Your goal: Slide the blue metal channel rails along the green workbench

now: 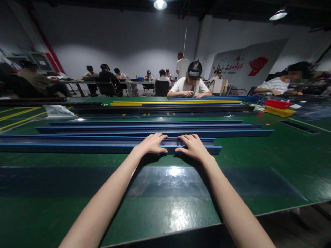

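Note:
A long blue channel rail (pixel 77 148) with raised side walls lies across the green table in front of me. My left hand (pixel 152 144) spans it, thumb on the near wall and fingers over the far one. Close by to the right, my right hand (pixel 193 146) straddles the same rail near its right end in a like grip. Both hands are closed on the rail, a short gap apart. Just beyond lie more blue rails (pixel 248 133), parallel or slightly angled, close to my fingertips.
A clear plastic strip (pixel 165 182) lies flat between me and the rail. Farther back are a black rail (pixel 181 109), yellow rails (pixel 155 103), and red (pixel 278 104) and yellow bins (pixel 280 112). Across the green table (pixel 258 151) a person (pixel 190 84) leans over it.

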A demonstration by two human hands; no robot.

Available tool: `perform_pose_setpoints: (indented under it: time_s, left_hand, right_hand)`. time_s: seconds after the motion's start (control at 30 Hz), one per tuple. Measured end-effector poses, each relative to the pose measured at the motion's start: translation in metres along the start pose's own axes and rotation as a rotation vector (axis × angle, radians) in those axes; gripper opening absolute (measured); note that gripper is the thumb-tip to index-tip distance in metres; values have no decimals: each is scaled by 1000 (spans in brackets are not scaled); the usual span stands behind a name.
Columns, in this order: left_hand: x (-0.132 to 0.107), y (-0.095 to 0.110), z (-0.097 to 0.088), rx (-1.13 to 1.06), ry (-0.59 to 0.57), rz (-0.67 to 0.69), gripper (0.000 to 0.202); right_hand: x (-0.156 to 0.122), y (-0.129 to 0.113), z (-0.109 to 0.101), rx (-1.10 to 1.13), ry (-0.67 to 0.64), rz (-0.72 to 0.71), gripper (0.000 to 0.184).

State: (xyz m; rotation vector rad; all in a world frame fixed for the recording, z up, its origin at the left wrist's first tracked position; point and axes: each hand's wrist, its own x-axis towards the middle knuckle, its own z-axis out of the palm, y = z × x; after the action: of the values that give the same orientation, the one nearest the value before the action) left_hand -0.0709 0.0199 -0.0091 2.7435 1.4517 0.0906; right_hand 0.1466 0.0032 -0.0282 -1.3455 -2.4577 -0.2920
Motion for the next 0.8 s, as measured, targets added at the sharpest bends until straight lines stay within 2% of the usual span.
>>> perform_pose_setpoints:
  time_s: [0.17, 0.5, 0.8]
  left_hand:
    - [-3, -7, -6, 0, -49, -43, 78]
    - [-13, -45, -13, -33, -174, -122, 82]
    - [-16, -34, -24, -28, -228, -202, 79]
  right_hand:
    - [-3, 7, -3, 75, -2, 42, 57]
    - [-11, 25, -4, 143, -15, 117, 65]
    - [-9, 23, -6, 15, -60, 72, 54]
